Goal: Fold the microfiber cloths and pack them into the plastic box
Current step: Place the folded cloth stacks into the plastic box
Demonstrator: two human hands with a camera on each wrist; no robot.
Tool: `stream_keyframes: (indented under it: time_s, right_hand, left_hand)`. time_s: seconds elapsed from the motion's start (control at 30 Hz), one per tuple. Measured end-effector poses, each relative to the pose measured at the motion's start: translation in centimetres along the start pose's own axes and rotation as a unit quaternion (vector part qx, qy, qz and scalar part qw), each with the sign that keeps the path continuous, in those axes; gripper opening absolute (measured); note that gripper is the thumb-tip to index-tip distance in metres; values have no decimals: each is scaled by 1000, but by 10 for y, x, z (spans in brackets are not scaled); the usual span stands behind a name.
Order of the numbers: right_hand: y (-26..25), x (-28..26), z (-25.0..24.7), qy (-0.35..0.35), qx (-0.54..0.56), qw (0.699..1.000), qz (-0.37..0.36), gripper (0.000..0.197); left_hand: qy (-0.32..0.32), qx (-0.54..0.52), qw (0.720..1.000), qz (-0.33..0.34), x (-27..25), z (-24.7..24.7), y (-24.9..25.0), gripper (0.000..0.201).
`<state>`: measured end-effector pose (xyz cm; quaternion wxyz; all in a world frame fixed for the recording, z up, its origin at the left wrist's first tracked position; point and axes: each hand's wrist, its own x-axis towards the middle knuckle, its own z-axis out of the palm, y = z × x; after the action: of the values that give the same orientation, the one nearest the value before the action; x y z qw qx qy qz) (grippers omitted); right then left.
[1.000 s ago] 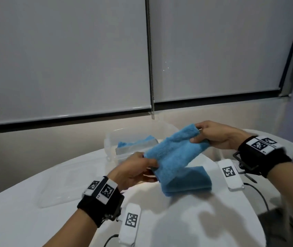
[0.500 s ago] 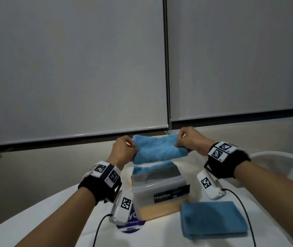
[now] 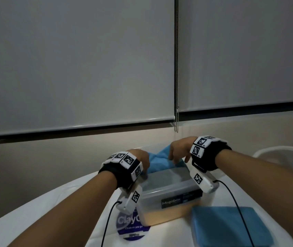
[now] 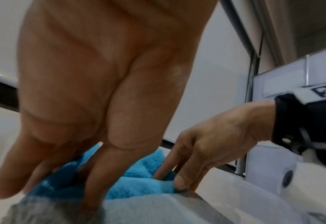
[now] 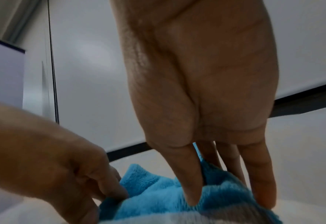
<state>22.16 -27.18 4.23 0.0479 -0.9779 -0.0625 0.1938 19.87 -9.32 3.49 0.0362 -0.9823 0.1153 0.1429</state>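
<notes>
A clear plastic box (image 3: 160, 211) with a Megabox label stands on the white table (image 3: 70, 202). Both hands hold one blue microfiber cloth (image 3: 160, 157) over the far end of the box, partly down inside it. My left hand (image 3: 142, 162) pinches the cloth's left end. My right hand (image 3: 176, 152) pinches the right end between thumb and fingers (image 5: 191, 189), with the cloth (image 5: 158, 197) bunched between the hands. Another cloth shows dimly through the box wall. A second folded blue cloth (image 3: 231, 227) lies on the table right of the box.
A round purple sticker (image 3: 133, 227) lies on the table at the box's near left corner. Cables from the wrist cameras trail over the table. A white curved object (image 3: 284, 154) sits at the right edge. Roller blinds cover the wall behind.
Both hands have lowered the blue cloth from above the box down to its far end. A second ago they were still holding it over the other cloth on the table.
</notes>
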Motion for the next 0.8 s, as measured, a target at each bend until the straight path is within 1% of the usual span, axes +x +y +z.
stream_keyframes:
  time_s: [0.03, 0.13, 0.17, 0.23, 0.27, 0.33, 0.37, 0.4, 0.43, 0.5, 0.57, 0.63, 0.7, 0.73, 0.8]
  right_hand:
    - [0, 3, 6, -9, -32, 999, 0, 40]
    - [-2, 4, 13, -41, -137, 990, 2, 38]
    - [-3, 1, 11, -41, -151, 988, 3, 38]
    - [-2, -4, 3, -22, -130, 991, 6, 41]
    - [-3, -8, -2, -13, -117, 993, 9, 41]
    - [-1, -11, -9, 5, -80, 997, 10, 38]
    - [1, -9, -9, 8, -60, 998, 10, 35]
    - [1, -9, -8, 3, -52, 999, 11, 33]
    - [1, -11, -4, -3, -48, 999, 14, 33]
    - [2, -13, 3, -17, -63, 998, 16, 34]
    - [4, -17, 4, -23, -60, 998, 14, 33]
    - [8, -22, -2, -16, -15, 1000, 7, 32]
    - [14, -32, -11, -16, 35, 999, 1, 29]
    - [17, -38, -15, -9, 55, 998, -6, 28]
    - [22, -55, -22, 17, 96, 995, -33, 24]
  left_hand:
    - [-10, 25, 1000, 13, 4, 3, 0, 43]
    - [-32, 111, 993, 9, 17, 12, 4, 45]
    - [-35, 137, 990, 2, 18, 11, 4, 45]
    - [-27, 124, 992, 12, 13, 5, 5, 28]
    - [-18, 116, 993, 19, 9, 3, 5, 27]
    - [30, 95, 994, 33, 4, -6, 9, 21]
    - [46, 101, 993, 36, 5, -7, 10, 20]
    - [49, 95, 994, 35, 6, -5, 11, 22]
    - [44, 93, 994, 35, 7, -5, 13, 22]
    - [10, 108, 993, 37, 9, 1, 16, 27]
    - [11, 108, 994, 32, 7, -2, 17, 29]
    - [18, 85, 996, 27, 0, -11, 18, 28]
    - [1, 46, 998, 30, -13, -23, 23, 21]
    - [2, 23, 999, 35, -19, -29, 26, 23]
    - [30, -25, 998, 55, -31, -40, 38, 33]
